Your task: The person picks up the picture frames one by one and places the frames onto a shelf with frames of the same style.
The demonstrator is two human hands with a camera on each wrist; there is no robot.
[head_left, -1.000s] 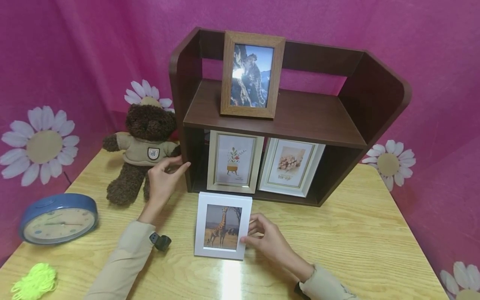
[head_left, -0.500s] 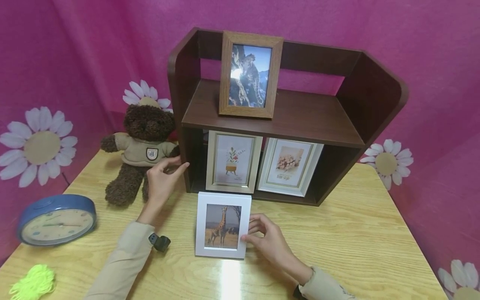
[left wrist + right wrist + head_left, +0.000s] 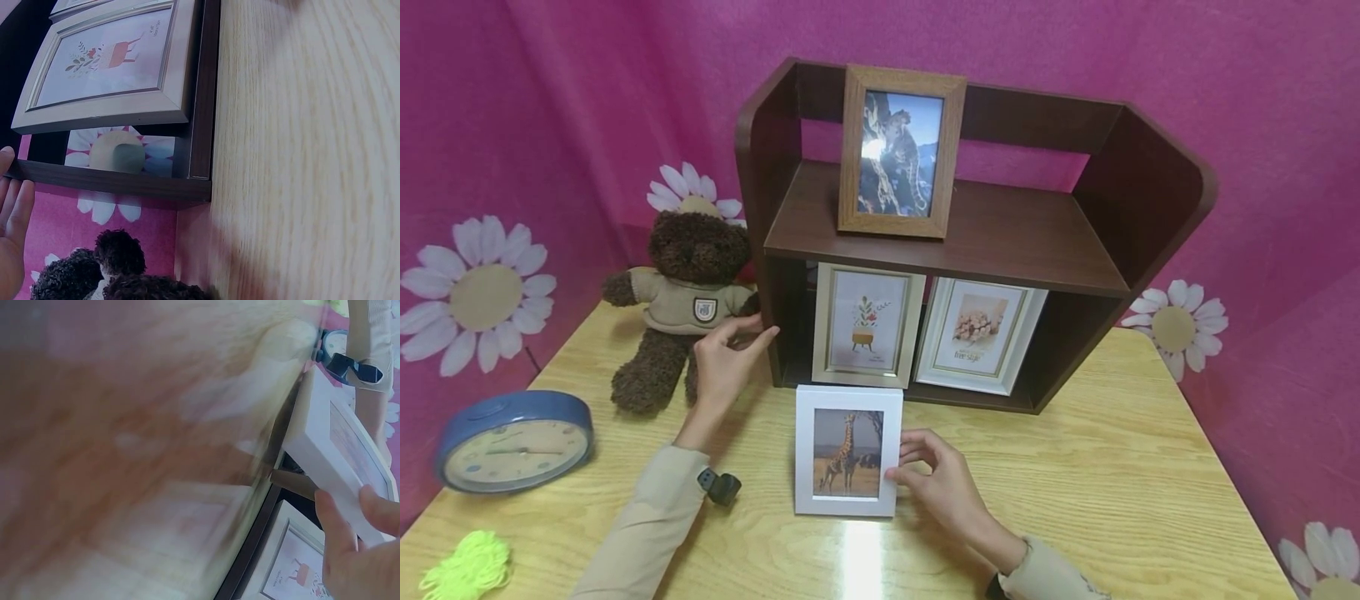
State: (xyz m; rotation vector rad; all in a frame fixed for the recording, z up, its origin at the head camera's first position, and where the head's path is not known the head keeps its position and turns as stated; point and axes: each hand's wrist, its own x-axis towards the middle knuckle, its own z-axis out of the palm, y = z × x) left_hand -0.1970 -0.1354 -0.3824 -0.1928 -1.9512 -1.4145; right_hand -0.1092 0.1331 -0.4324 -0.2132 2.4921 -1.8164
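Observation:
My right hand (image 3: 943, 487) pinches the right edge of a white picture frame (image 3: 847, 454) with a giraffe photo. This frame stands on the table in front of a dark brown shelf (image 3: 1022, 242); a stand leg (image 3: 294, 483) shows behind it in the right wrist view. At the shelf's left side panel, my left hand (image 3: 722, 362) pinches the front edge, thumb and fingers on opposite faces in the left wrist view. Inside the lower compartment lean a cream frame (image 3: 870, 325) with a plant print and a silver-white frame (image 3: 981, 333) with a flower print.
On the upper shelf stands a wooden frame (image 3: 901, 154) with a leopard photo. A brown teddy bear (image 3: 688, 292) sits left of the shelf, beside my left hand. Farther left are a blue clock (image 3: 516, 442) and bright yellow-green yarn (image 3: 467, 567) on the wooden table (image 3: 1112, 475).
The white frame's lower edge has shifted slightly right and it stands a little straighter, my right hand moving with it. The left hand keeps its place on the shelf panel.

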